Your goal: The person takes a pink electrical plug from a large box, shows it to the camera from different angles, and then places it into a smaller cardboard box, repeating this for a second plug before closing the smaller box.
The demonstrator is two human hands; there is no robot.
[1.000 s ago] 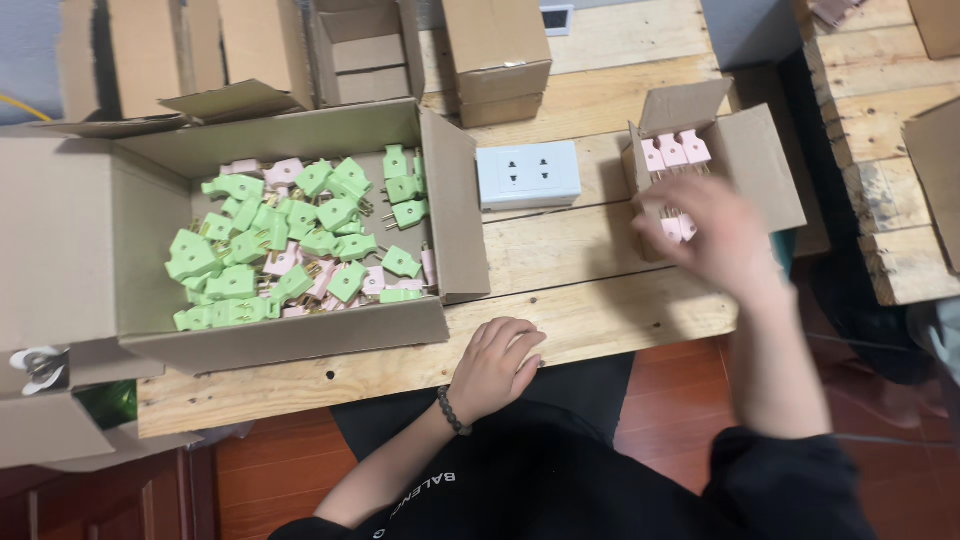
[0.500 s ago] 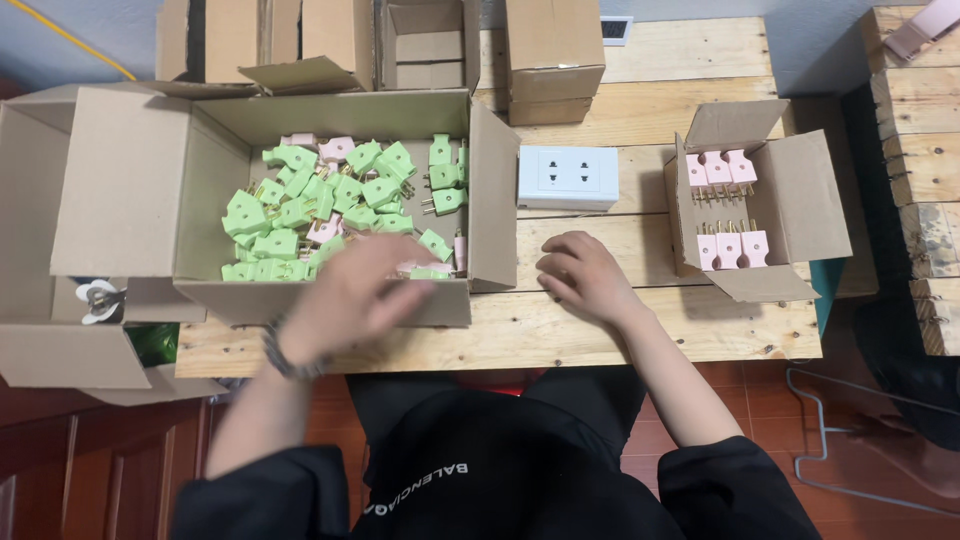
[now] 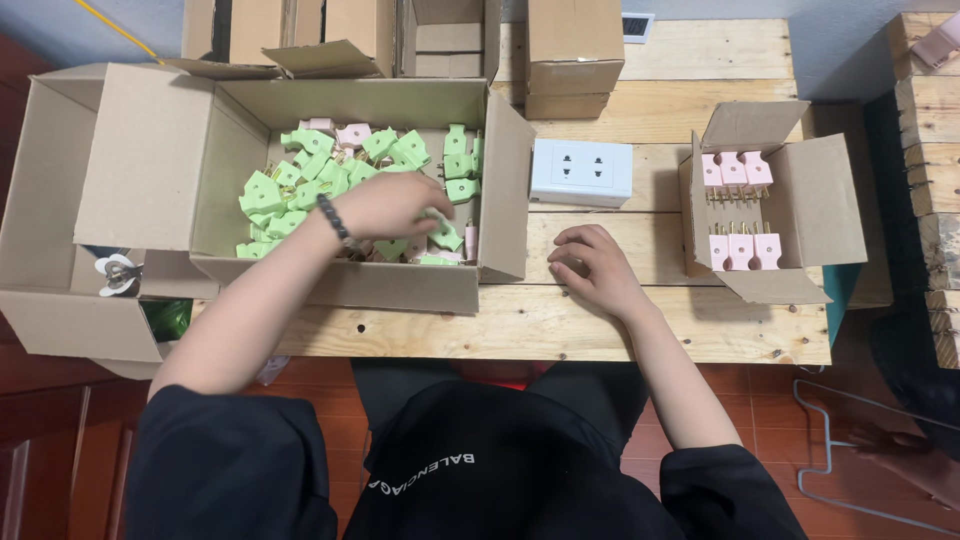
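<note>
Head view: left hand (image 3: 385,205) inside a cardboard box (image 3: 345,282) of green plugs (image 3: 300,170).
Its fingers curl among the plugs; right hand (image 3: 590,268) rests on the worktop (image 3: 540,325), fingers loosely bent.

I see a white rectangular wall socket plate (image 3: 581,172) lying flat on the pale wooden pallet table (image 3: 560,325), right of centre. Further right, a small open cardboard box (image 3: 815,205) holds two rows of pink plastic plugs (image 3: 738,210), prongs showing. At the far edge, a stack of closed brown cardboard cartons (image 3: 573,50) stands beside more cartons to its left. Near left, a metal clip on a white round piece (image 3: 117,274) sits in a box flap, with a green packet (image 3: 167,318) just below. Red tiled floor (image 3: 860,430) lies to the near right.
</note>
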